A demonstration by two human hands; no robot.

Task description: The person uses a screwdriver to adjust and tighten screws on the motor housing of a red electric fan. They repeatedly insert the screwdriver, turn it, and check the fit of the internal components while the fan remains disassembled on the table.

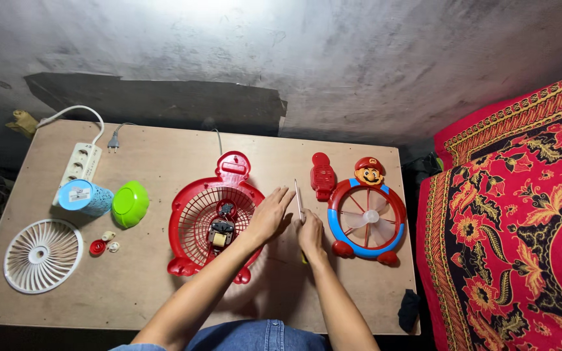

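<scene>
Two hands at the red fan housing (211,221) on the surface (157,273): left hand (269,214) open, flat on its right rim; right hand (308,235), just right of housing, grip closed on a screwdriver (298,200) (tip up). Advisable: steady housing firmly.

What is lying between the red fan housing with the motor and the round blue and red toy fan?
In the head view, the left hand and right hand with its screwdriver lie between the red fan housing and toy fan.
</scene>
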